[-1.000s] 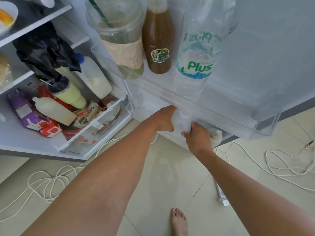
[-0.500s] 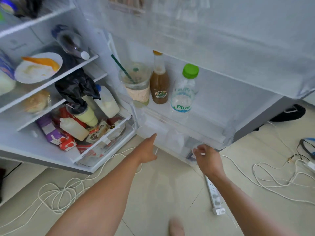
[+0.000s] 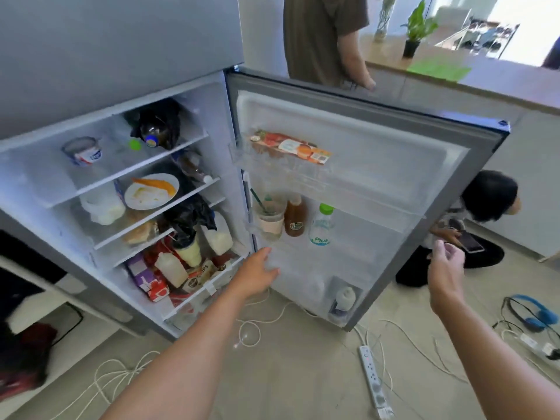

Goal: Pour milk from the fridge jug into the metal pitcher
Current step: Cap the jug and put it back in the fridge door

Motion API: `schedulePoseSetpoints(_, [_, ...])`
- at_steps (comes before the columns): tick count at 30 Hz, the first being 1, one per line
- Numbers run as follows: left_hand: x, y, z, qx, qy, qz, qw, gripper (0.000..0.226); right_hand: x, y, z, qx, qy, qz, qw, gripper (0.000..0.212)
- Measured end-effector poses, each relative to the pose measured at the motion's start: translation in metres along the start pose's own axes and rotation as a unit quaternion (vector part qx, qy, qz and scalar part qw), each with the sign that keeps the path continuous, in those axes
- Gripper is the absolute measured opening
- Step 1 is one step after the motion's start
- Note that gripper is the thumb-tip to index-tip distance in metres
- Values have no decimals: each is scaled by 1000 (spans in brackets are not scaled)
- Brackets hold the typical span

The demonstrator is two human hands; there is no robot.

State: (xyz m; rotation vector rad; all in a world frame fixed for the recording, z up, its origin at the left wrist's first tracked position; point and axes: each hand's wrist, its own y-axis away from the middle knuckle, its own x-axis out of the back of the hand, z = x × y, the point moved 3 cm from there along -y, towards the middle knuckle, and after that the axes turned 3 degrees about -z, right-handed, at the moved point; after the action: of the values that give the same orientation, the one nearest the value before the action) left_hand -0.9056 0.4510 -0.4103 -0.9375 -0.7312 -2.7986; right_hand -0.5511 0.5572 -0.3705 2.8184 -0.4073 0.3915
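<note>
left hand (image 3: 257, 272) open, empty, frame centre | right hand (image 3: 445, 262) open, empty, right | risk: milk jug (image 3: 216, 234) hemmed among bottles lower left, neighbours may topple

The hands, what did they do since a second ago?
A second ago both hands held a pale jug low in the fridge door. They let go. Now the left hand and right hand are back, open and empty. The jug sits in the bottom door bin. The green-capped bottle stayed put.
</note>
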Motion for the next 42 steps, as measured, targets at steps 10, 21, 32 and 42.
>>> schedulePoseSetpoints(10, [82, 41, 89, -81, 60, 137, 985, 51, 17, -21, -139, 115, -109, -88, 983, 60])
schedulePoseSetpoints(21, [110, 60, 132, -128, 72, 195, 970, 43, 12, 4, -131, 117, -77, -82, 987, 82])
schedulePoseSetpoints(32, [124, 96, 147, -186, 99, 209, 955, 41, 28, 79, -110, 210, -3, -7, 978, 46])
schedulePoseSetpoints(42, [151, 146, 130, -232, 130, 277, 923, 34, 6, 168, -89, 321, -5, -50, 946, 31])
